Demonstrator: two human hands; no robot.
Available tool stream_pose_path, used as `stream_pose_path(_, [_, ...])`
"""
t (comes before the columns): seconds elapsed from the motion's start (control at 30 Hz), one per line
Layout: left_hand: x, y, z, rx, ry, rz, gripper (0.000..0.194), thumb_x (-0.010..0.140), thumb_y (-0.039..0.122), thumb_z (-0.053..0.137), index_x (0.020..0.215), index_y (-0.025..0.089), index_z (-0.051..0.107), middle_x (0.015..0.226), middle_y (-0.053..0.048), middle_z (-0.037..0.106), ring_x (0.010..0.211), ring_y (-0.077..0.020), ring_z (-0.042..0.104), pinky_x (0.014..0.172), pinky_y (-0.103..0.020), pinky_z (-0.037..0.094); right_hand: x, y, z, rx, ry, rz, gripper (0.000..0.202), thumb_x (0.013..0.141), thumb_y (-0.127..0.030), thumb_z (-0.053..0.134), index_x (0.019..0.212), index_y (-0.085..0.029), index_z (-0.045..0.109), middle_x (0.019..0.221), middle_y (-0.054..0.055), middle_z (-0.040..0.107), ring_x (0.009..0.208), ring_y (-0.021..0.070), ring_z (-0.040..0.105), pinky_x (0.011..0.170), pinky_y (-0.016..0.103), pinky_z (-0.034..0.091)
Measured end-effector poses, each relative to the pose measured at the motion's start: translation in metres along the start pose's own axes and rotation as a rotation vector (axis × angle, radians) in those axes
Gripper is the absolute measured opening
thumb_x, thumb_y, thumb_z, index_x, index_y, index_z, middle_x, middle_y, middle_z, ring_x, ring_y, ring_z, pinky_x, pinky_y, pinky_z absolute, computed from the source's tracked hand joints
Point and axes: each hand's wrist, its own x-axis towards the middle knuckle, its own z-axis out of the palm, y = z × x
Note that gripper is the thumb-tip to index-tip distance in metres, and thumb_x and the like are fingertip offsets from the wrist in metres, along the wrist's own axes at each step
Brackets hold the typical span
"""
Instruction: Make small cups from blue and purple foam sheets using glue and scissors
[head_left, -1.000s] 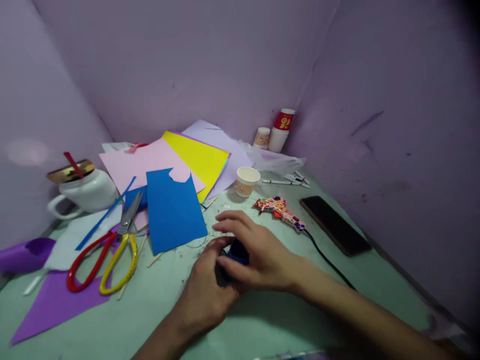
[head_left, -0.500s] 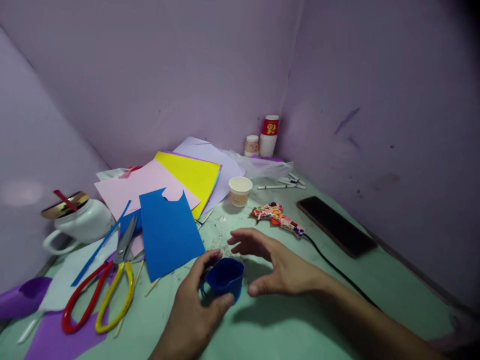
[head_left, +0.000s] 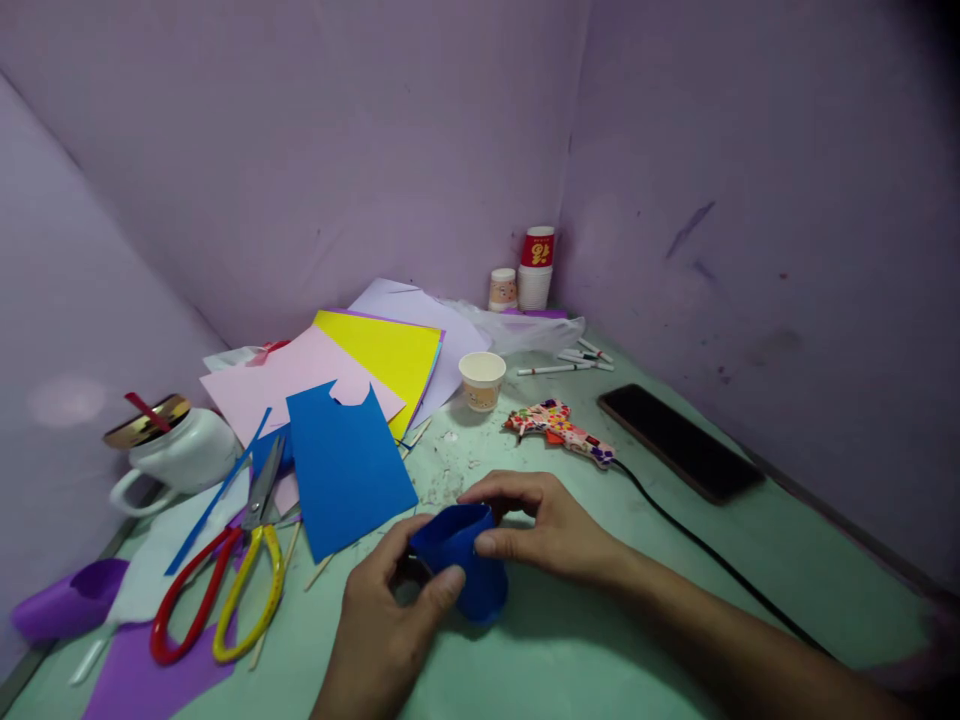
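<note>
Head view: both hands point(head_left: 551, 525) hold a hollow, rounded blue piece point(head_left: 484, 588).

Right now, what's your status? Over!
Left hand, right hand: both holding blue tube. Tube's top open. Floral glue gun beyond right hand, not touching.

From where I stand, left hand point(head_left: 386, 610) and right hand point(head_left: 551, 530) conceal parts of the blue cup-shaped piece point(head_left: 484, 592), lower centre. Bottom left: purple sheet point(head_left: 161, 680) cut by the edge. Lower right: cable point(head_left: 694, 533) lost behind right forearm point(head_left: 697, 615).
</note>
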Motion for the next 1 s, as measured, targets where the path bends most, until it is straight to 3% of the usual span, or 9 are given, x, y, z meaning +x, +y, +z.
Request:
stream_pose_path(0.17, [-0.001, 0.008, 0.002, -0.180, 0.006, -0.041, 0.044, 0.064, 0.047, 0.073, 0.096, 0.017, 0.069, 0.085, -0.006, 0.073, 0.078, -0.0233, 0.066, 0.069, -0.031, 0.052, 0.003, 0.006, 0.007, 0.207, 0.013, 0.141, 0.041, 0.065, -0.044, 0.079, 0.097, -0.018, 0.072, 0.081, 0.004, 0.071, 0.070, 0.0161, 0.062, 0.071, 0.035, 0.050])
stream_pose_path(0.33, [-0.002, 0.008, 0.002, -0.257, -0.050, -0.038, 0.044, 0.065, 0.044, 0.074, 0.098, 0.016, 0.069, 0.088, -0.006, 0.073, 0.082, -0.0235, 0.065, 0.072, -0.031, 0.052, 0.002, 0.011, 0.002, 0.365, -0.067, 0.174, 0.047, 0.060, -0.041, 0.083, 0.099, -0.018, 0.070, 0.086, 0.005, 0.071, 0.076, 0.0167, 0.064, 0.077, 0.035, 0.050])
stream_pose_path(0.5, [0.001, 0.002, -0.002, -0.526, -0.276, -0.098, 0.050, 0.066, 0.044, 0.074, 0.106, 0.016, 0.068, 0.096, -0.011, 0.073, 0.093, -0.0290, 0.065, 0.083, -0.038, 0.050, 0.000, 0.010, -0.002, 0.507, -0.355, 0.169, 0.078, 0.049, -0.034, 0.089, 0.121, -0.023, 0.061, 0.113, 0.009, 0.066, 0.101, 0.0233, 0.063, 0.088, 0.040, 0.048])
stream_pose_path(0.63, [0.004, -0.002, -0.004, -0.609, -0.498, -0.068, 0.051, 0.066, 0.046, 0.074, 0.106, 0.015, 0.071, 0.100, -0.014, 0.072, 0.095, -0.0314, 0.065, 0.081, -0.039, 0.049, -0.001, 0.002, -0.001, 0.323, -0.448, 0.011, 0.089, 0.044, -0.023, 0.091, 0.126, -0.028, 0.057, 0.132, 0.008, 0.053, 0.121, 0.0266, 0.052, 0.100, 0.043, 0.040])
stream_pose_path(0.7, [0.006, -0.004, -0.004, -0.533, -0.461, -0.042, 0.046, 0.067, 0.047, 0.073, 0.100, 0.016, 0.074, 0.099, -0.013, 0.073, 0.096, -0.0315, 0.065, 0.083, -0.039, 0.049, -0.001, -0.002, -0.001, 0.224, -0.436, -0.099, 0.086, 0.043, -0.023, 0.091, 0.123, -0.029, 0.059, 0.132, 0.006, 0.053, 0.122, 0.0266, 0.050, 0.103, 0.042, 0.037])
stream_pose_path(0.77, [0.008, -0.006, -0.006, -0.415, -0.350, -0.003, 0.042, 0.068, 0.045, 0.073, 0.100, 0.018, 0.074, 0.103, -0.011, 0.073, 0.099, -0.0308, 0.064, 0.088, -0.040, 0.048, -0.002, -0.005, -0.002, 0.188, -0.391, -0.139, 0.076, 0.049, -0.028, 0.089, 0.120, -0.027, 0.061, 0.124, 0.006, 0.057, 0.118, 0.0263, 0.053, 0.101, 0.042, 0.039])
stream_pose_path(0.87, [0.009, -0.007, -0.008, -0.232, -0.255, 0.073, 0.047, 0.065, 0.041, 0.075, 0.108, 0.020, 0.069, 0.112, -0.011, 0.070, 0.105, -0.0309, 0.062, 0.093, -0.041, 0.046, -0.002, -0.006, -0.006, 0.114, -0.264, -0.098, 0.068, 0.059, -0.034, 0.083, 0.121, -0.021, 0.059, 0.116, 0.008, 0.060, 0.109, 0.0261, 0.058, 0.095, 0.043, 0.044])
stream_pose_path(1.0, [0.005, -0.005, 0.000, 0.006, -0.183, 0.081, 0.060, 0.059, 0.031, 0.077, 0.116, 0.020, 0.062, 0.118, -0.013, 0.067, 0.109, -0.0323, 0.060, 0.096, -0.047, 0.044, -0.003, -0.002, -0.004, 0.019, -0.125, -0.047, 0.071, 0.061, -0.029, 0.082, 0.125, -0.017, 0.054, 0.118, 0.011, 0.059, 0.109, 0.0263, 0.058, 0.098, 0.045, 0.042])
